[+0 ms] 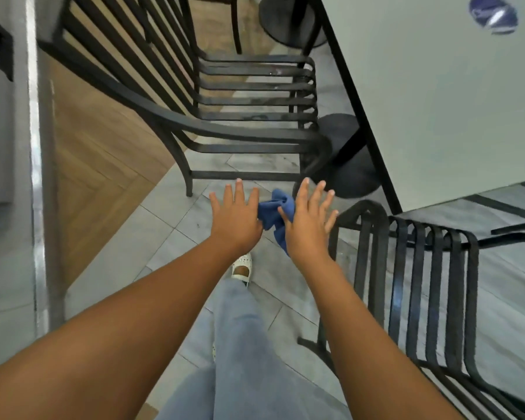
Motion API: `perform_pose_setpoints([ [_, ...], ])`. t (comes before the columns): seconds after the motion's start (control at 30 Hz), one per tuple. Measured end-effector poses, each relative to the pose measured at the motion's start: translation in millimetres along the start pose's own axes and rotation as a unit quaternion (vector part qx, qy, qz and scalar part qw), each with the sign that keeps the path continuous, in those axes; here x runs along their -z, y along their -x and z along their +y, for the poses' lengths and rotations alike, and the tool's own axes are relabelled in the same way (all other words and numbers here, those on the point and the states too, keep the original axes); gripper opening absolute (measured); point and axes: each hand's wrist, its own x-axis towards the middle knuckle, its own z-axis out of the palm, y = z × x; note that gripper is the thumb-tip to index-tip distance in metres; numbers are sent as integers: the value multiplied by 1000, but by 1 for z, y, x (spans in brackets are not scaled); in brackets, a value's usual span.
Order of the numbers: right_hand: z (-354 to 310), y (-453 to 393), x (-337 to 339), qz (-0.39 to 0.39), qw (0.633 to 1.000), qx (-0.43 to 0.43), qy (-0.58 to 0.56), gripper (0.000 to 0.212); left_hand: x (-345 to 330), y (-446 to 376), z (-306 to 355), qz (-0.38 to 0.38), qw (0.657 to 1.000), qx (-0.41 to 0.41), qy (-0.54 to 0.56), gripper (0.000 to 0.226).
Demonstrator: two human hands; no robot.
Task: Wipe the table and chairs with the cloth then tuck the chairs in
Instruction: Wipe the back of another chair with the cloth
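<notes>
**Between two chairs, a cloth held over grey tile**

Below your outstretched arms lies a floor of pale grey tiles [164,225] laid at an angle, meeting a patch of wood-look herringbone flooring [103,153] on the left. Beyond that runs a grey wall or cabinet face with a shiny metal strip [37,177].

Your left hand [235,216] is spread, its fingers [240,192] straight and released, with the palm's edge against the blue cloth [275,215]. Your right hand [308,222] is also splayed; the bunched cloth sits between the two hands, its tail hanging beneath the right palm. Whether the right thumb pinches it, you cannot tell.

Ahead stands a black slatted metal armchair [255,86], its seat facing the light grey tabletop [437,101], which has a dark edge and fills the upper right. A round blue object [493,13], blurred, rests on it near the top. A black round pedestal base [346,159] shows under the tabletop's edge. A second black slatted chair [422,283] stands just beside your right forearm. Pale jeans [243,344] and a white shoe [242,269] show below.
</notes>
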Motion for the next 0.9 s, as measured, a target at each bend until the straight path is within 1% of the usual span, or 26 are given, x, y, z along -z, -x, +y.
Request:
perform_pose_setpoints([
  [0.1,-23,-35,11,-2,1000,12,16,76,23,-38,-11,11,1000,-1,17,63],
  [0.2,-46,-70,23,-8,1000,12,24,75,47,-75,-22,23,999,-6,48,58],
  [0.3,-70,-104,34,-15,998,30,51,75,70,-108,-31,40,996,-24,81,54],
  [0.43,-107,-144,57,-7,998,17,60,67,95,-154,-51,75,991,-32,110,46],
  [0.53,-135,-170,78,0,1000,8,-1,61,110,-186,-68,88,990,-31,102,41],
  [0.6,-150,-188,90,-4,996,7,-90,58,118,-208,-80,90,991,-33,93,39],
  [0.67,-163,-203,101,-25,981,1,-190,53,125,-230,-91,88,991,-33,95,36],
  [0.7,-168,-213,103,-27,975,2,-222,49,127,-241,-97,90,991,-36,92,35],
  [0.77,-175,-238,102,-28,967,-9,-252,45,129,-264,-106,85,992,-42,88,35],
  [0.9,-183,-285,89,-61,958,-34,-278,44,129,-306,-117,63,994,-30,88,40],
])
